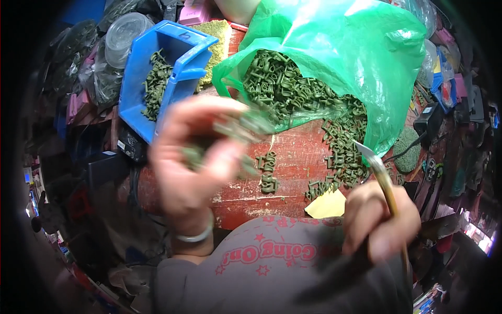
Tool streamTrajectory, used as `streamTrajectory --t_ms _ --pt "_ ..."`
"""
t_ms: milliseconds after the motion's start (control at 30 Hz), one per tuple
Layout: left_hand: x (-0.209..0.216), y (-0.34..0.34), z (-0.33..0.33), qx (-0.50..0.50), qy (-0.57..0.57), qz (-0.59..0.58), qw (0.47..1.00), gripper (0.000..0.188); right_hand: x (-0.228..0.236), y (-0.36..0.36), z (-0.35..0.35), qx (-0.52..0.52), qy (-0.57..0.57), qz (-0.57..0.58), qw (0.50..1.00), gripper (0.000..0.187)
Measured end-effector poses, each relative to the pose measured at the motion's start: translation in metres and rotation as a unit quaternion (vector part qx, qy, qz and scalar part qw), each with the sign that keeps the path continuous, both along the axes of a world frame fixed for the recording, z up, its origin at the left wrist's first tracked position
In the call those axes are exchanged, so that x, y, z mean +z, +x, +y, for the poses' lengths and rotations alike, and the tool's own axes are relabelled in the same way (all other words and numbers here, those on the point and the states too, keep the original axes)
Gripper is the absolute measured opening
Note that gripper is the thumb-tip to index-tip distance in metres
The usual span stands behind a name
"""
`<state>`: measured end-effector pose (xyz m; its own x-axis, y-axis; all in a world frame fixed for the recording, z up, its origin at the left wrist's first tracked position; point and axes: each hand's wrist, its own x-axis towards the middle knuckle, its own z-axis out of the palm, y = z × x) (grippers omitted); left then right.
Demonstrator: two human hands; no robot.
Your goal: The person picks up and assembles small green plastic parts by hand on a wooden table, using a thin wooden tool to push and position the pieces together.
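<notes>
My left hand (188,152), a white bangle on its wrist, is raised over the left part of the red table and smeared by motion. Its fingers curl around several small dark green plastic pieces (240,128). Toward the right, near my body, my right hand (379,220) grips a curved knife (381,170) with a pale pointed blade and a brass-coloured shaft. Between the hands a small cluster of green pieces (268,175) lies on the table (238,196). A larger heap (342,149) spreads just beyond the knife.
An open green plastic bag (340,42) full of the same pieces lies at the back. A blue bin (130,86) holding some stands at the left. A yellow sponge-like block (219,44), yellow paper scrap (327,205), green round pad (408,150) and black adapter (429,118) surround the work area.
</notes>
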<state>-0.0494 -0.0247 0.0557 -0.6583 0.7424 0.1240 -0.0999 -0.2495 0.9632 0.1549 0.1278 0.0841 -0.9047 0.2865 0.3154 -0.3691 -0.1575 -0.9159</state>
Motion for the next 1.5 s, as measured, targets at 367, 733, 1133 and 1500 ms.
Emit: streamTrajectory --t_ms 367,733,1133,1500 --pt "-0.02 -0.082 -0.007 0.303 -0.213 0.486 0.791 0.015 0.013 -0.014 -0.012 0.255 -0.048 0.173 0.95 0.01" --pt "-0.03 0.022 -0.035 0.064 -0.397 0.4 0.824 0.039 0.011 0.008 -0.017 0.109 0.106 0.088 0.984 0.025" --pt "-0.046 0.039 -0.009 0.026 -0.272 0.216 0.937 0.024 0.009 0.008 -0.026 0.033 0.083 0.149 0.985 0.038" --pt "-0.047 0.032 0.014 -0.054 -0.093 -0.115 0.987 0.028 0.001 -0.005 -0.025 -0.112 0.126 0.143 0.975 0.013"
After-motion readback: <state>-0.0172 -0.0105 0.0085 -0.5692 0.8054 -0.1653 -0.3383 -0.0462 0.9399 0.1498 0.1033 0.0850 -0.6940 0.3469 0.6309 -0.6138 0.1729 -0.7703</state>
